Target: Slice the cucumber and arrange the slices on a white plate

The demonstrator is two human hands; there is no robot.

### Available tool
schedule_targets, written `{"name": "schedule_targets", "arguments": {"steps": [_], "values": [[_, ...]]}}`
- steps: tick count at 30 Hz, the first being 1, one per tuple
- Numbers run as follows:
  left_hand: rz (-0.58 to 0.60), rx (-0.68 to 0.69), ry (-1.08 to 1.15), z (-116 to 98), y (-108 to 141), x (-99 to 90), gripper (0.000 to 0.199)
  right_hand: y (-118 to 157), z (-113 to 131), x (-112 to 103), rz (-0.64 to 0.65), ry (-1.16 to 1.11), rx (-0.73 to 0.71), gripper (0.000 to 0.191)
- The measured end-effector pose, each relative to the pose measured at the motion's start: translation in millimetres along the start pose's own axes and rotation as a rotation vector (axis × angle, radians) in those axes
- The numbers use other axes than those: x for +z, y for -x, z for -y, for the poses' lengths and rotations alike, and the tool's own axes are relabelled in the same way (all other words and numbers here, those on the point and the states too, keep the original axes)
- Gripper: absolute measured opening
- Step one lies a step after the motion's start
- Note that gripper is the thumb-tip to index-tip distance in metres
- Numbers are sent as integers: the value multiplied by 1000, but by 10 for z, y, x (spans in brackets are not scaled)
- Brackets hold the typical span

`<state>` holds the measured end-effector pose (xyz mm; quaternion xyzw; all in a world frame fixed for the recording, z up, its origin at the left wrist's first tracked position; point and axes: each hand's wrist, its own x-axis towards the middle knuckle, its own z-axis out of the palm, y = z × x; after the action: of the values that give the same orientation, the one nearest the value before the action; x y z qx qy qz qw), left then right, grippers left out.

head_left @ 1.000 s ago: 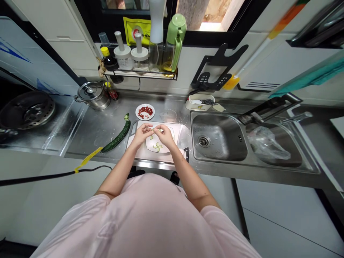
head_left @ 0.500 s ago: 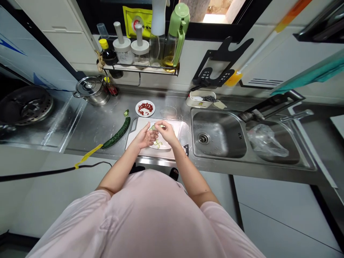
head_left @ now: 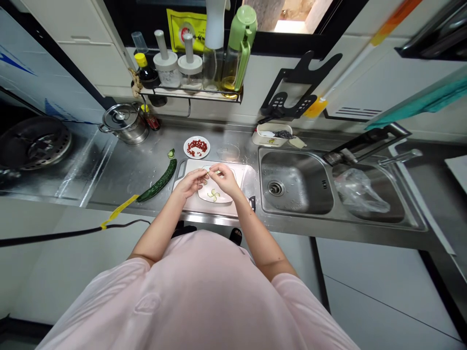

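Cucumber slices (head_left: 214, 195) lie curled together on a white plate (head_left: 203, 196) at the middle of the bench (head_left: 120, 180). At the left edge stands a dark wok (head_left: 34, 141), then a lidded steel pot (head_left: 133, 129) on the far side. Next, a long green cucumber (head_left: 157, 183) slants across the steel, a small cut end (head_left: 170, 153) just beyond its far tip. The left hand (head_left: 191, 183) hangs over the left part of the cutting board (head_left: 193, 206), fingers loosely curled, thumb and forefinger reaching toward the other hand; I cannot tell whether its grip closes on anything. Beyond it, a small dish (head_left: 186, 151) holds chopped red bits. Such slices should be light, wet and slippery, flexible but easily torn, so a gentle pinch on the rind edge seems best. The right hand (head_left: 224, 180) hovers above the plate, thumb and fingertips drawn together, apparently on a greenish sliver too small to make out. A black knife handle (head_left: 253, 202) sits near the board's right edge; farther right is the sink (head_left: 295, 206).
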<state>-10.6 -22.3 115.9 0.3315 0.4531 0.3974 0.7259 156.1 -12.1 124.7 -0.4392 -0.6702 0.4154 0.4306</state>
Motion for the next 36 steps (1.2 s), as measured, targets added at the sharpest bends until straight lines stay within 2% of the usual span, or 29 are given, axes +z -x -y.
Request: {"name": "schedule_targets", "arguments": {"steps": [6, 13, 21, 36], "values": [[-65, 80, -50, -35, 0, -18, 30, 5, -7, 12, 6, 53, 21, 18], [-143, 186, -113, 2, -47, -19, 41, 11, -62, 29, 11, 57, 25, 18], [-92, 356, -146, -19, -27, 15, 41, -2, -97, 32, -8, 6, -15, 17], [-78, 432, -213, -33, -26, 21, 40, -1, -87, 22, 7, -36, -10, 18]]}}
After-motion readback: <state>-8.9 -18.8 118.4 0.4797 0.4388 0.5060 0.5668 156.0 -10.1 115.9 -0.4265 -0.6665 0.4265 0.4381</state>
